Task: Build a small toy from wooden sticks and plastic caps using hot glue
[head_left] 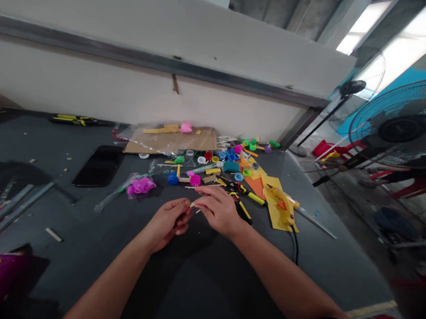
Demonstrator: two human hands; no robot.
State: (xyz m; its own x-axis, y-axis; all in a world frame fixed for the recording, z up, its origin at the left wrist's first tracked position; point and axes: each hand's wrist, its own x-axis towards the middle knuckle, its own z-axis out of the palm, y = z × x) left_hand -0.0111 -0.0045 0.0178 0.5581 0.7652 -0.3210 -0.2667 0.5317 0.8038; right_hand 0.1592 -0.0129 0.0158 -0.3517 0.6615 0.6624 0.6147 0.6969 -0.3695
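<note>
Both hands meet over the middle of the dark table (pixel 93 248). My left hand (pixel 170 222) is closed, its thumb and fingers pinching a small pale wooden piece (pixel 192 204). On the other side of that piece, my right hand (pixel 218 209) pinches it with thumb and fingertips. Just beyond the hands lie a blue cap (pixel 173 178) and a pink cap (pixel 195 180) with a stick between them. Pliers with black and yellow handles (pixel 256 198) rest beside my right hand. A pink clay lump (pixel 141 185) in clear plastic lies left of the hands.
A black phone (pixel 99 166) lies at the left, near a wooden stick (pixel 53 234). Yellow glue gun (pixel 285 213) with a black cord sits on yellow sheets at the right. Behind are cardboard (pixel 199 140) and several coloured caps. A fan (pixel 399 129) stands beyond the table.
</note>
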